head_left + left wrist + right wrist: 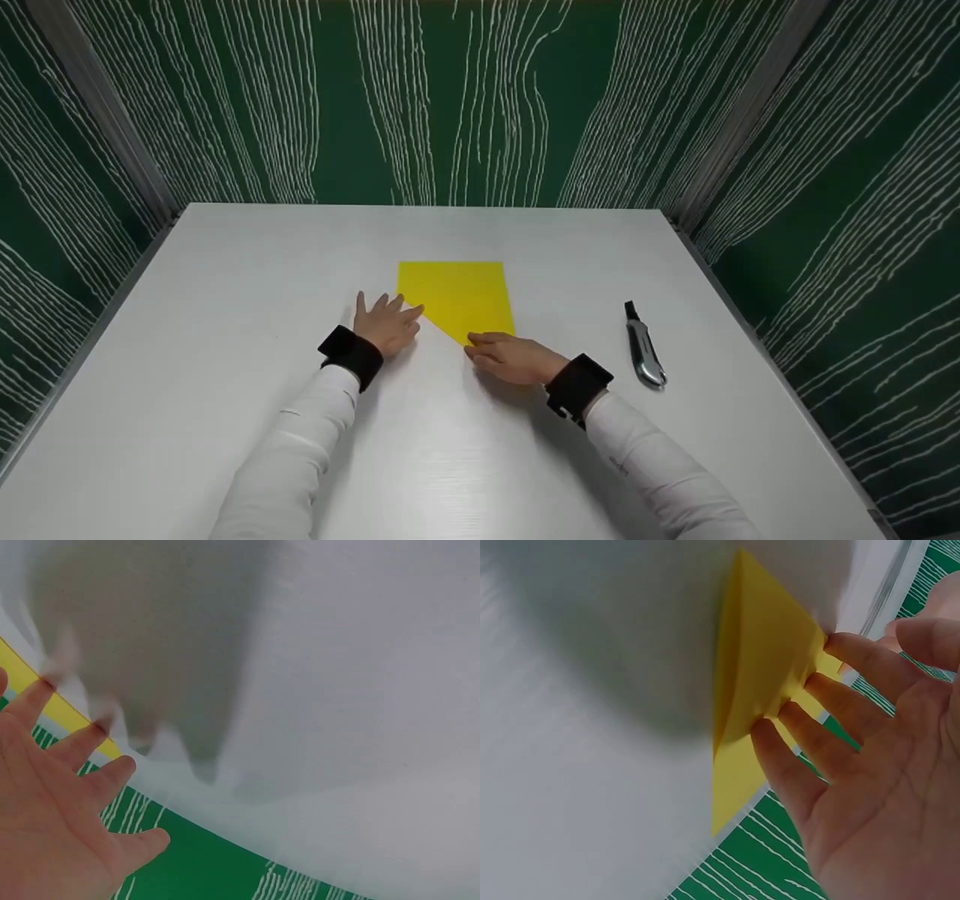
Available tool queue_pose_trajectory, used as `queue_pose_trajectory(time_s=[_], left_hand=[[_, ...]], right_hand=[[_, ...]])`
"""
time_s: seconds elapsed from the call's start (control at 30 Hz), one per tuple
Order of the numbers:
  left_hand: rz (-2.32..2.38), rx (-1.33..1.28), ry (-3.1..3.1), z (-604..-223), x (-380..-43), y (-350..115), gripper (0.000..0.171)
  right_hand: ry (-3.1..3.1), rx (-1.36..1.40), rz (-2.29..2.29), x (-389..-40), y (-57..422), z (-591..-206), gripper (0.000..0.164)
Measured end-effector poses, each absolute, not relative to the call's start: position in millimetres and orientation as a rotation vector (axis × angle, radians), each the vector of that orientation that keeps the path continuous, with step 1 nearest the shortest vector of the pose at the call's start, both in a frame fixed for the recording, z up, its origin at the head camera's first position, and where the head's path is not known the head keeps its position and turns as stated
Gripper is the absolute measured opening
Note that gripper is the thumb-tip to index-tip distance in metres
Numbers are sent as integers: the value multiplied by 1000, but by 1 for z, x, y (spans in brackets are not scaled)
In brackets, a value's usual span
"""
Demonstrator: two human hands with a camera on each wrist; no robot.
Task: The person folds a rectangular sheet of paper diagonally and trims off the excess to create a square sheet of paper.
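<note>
A sheet of yellow paper (459, 292) lies on the white table, its near edge running diagonally. In the right wrist view, a folded flap of the paper (772, 645) shows, raised a little along its crease. My right hand (517, 358) rests its fairly straight fingertips on the paper near its right corner. At the left end of the diagonal edge is my left hand (386, 328), fingers spread, its fingertips right at that edge. The left wrist view shows that palm with nothing held and a strip of the paper (71, 716) behind the fingers.
A utility knife (643, 345) with a grey and black handle lies to the right of my right hand. The white table (187, 337) ends at a green wall (585, 90) with white wavy lines. Similar green panels stand at both sides.
</note>
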State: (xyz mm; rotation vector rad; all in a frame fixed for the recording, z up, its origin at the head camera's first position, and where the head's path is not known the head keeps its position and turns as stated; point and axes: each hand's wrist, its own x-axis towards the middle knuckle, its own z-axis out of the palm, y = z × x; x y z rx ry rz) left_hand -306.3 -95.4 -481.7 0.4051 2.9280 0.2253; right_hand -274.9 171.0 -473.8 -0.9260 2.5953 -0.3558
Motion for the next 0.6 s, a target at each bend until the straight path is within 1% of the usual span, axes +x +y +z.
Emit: queue_pose_trajectory(time_s=[0.4, 0.6], left_hand=[[242, 415, 2937, -485, -307, -98, 51], [295, 414, 2942, -485, -304, -97, 51]], right_hand=[[2667, -1085, -426, -259, 206, -481, 38], [2677, -1093, -497, -246, 227, -484, 34]])
